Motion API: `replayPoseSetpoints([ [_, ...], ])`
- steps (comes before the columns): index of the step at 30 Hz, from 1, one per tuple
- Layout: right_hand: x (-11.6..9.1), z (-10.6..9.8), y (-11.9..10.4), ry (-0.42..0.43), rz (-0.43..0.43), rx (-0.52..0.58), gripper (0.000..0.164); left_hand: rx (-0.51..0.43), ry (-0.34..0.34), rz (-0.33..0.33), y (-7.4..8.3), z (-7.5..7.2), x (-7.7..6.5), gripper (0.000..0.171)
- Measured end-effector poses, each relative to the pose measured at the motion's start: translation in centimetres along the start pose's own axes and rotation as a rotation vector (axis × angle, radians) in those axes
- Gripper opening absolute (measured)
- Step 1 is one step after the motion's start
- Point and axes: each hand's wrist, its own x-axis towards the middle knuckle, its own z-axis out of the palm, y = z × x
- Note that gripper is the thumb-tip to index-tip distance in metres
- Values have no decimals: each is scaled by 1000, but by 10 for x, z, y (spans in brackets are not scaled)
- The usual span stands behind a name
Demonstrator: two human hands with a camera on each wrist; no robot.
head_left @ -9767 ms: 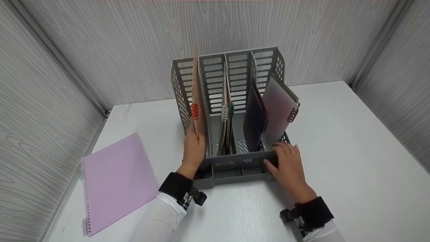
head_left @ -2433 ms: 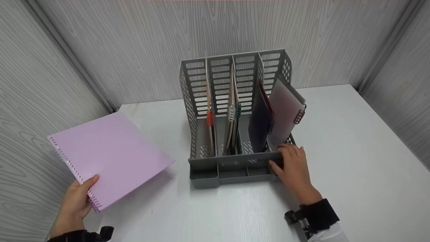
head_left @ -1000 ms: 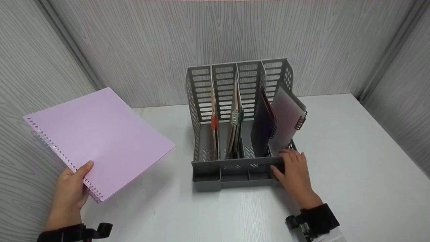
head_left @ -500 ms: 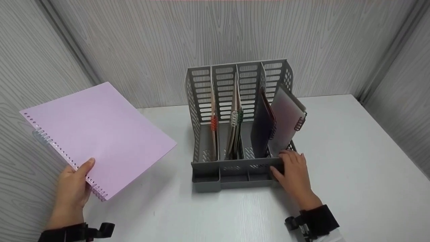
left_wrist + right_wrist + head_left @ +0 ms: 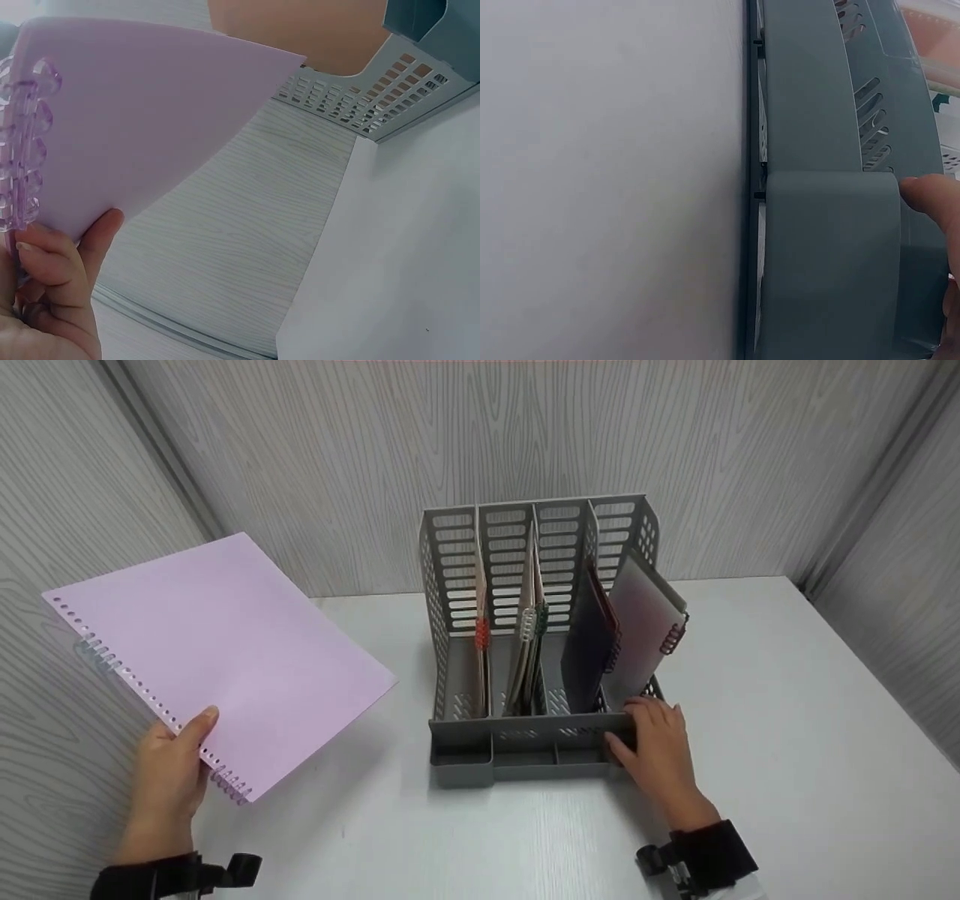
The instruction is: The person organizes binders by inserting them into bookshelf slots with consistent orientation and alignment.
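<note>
My left hand [image 5: 171,769] pinches a lilac spiral notebook [image 5: 232,652] by the lower end of its ringed edge, thumb on the cover. The notebook is held tilted above the table, left of a grey desk file organizer [image 5: 461,775]. In the left wrist view its clear purple rings [image 5: 26,150] are close up. My right hand [image 5: 664,754] grips the organizer's front right corner, with fingers over the front wall and thumb in front. In the right wrist view the thumb [image 5: 934,196] touches the grey plastic; the other fingers are mostly hidden.
Upright in the organizer stand an orange-ringed notebook [image 5: 481,660], white- and green-ringed ones near the middle, a dark notebook [image 5: 585,652] and a translucent-covered one [image 5: 641,630]. Small trays line its front. Wood-grain panels [image 5: 360,450] enclose the white table [image 5: 787,720].
Earlier, my left hand held the orange-ringed notebook in the organizer's left compartment; it has let go of that. It then lifted the lilac notebook off the table and raised it. My right hand stays on the corner.
</note>
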Motion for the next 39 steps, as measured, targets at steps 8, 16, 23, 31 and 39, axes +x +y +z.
replayPoseSetpoints([
  [8, 0, -1, 1, -4, -4, 12, 43, 122, 23, 74, -1, 8, -3, 34],
  [16, 0, 0, 2, 6, -8, 13, 43, 441, 131, 159, 4, 27, -10, 34],
  [23, 0, 0, 2, -6, -8, 15, 44, 508, 149, 303, 6, 51, -17, 19],
  [31, 4, -1, 0, -6, -20, 10, 46, 512, 64, 440, 2, 78, -18, 22],
  [39, 1, -2, 0, 0, -5, 27, 43, 513, -28, 615, -9, 125, -15, 20],
])
